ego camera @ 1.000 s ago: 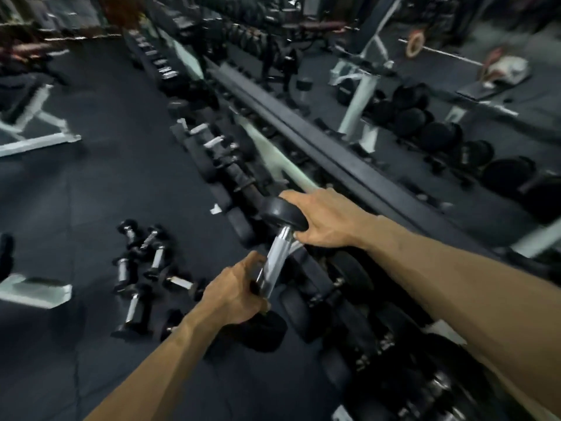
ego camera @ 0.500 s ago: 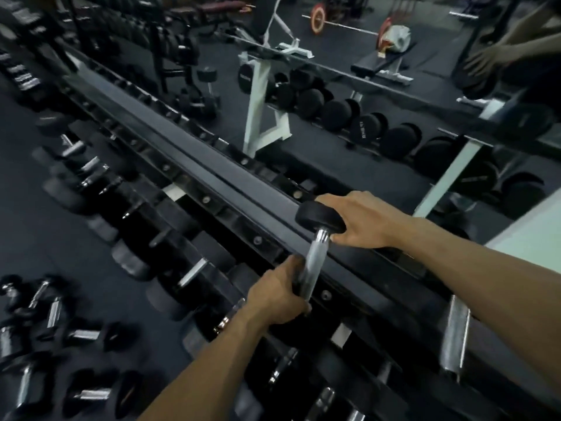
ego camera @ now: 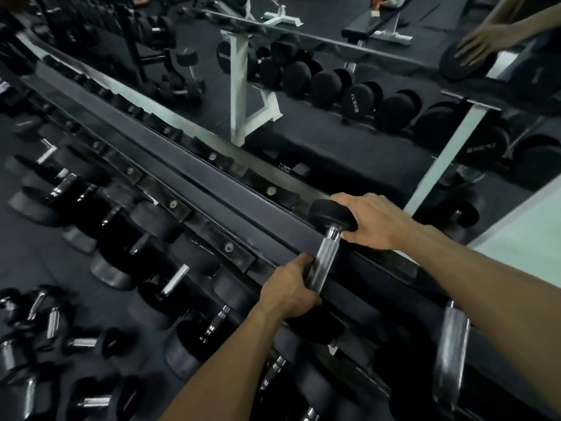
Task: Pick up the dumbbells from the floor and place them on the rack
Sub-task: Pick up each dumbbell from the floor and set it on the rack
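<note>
Item: dumbbell (ego camera: 326,256), black round heads, knurled chrome handle. Location: held across the top rail of the rack (ego camera: 194,183), far head up by the rail's back edge, near head hidden below your left hand.

Your left hand (ego camera: 288,294): fingers curled tight round the lower part of the handle.

Your right hand (ego camera: 368,220): fingers and thumb wrapped round the far head, cupping it from the right.

Rack, lower tier: a row of larger black dumbbells (ego camera: 145,238), handles pointing outward, partly blurred.

Floor (ego camera: 18,262), lower left: a loose cluster of small dumbbells (ego camera: 51,326), lying at mixed angles, well apart from the one you hold.
</note>
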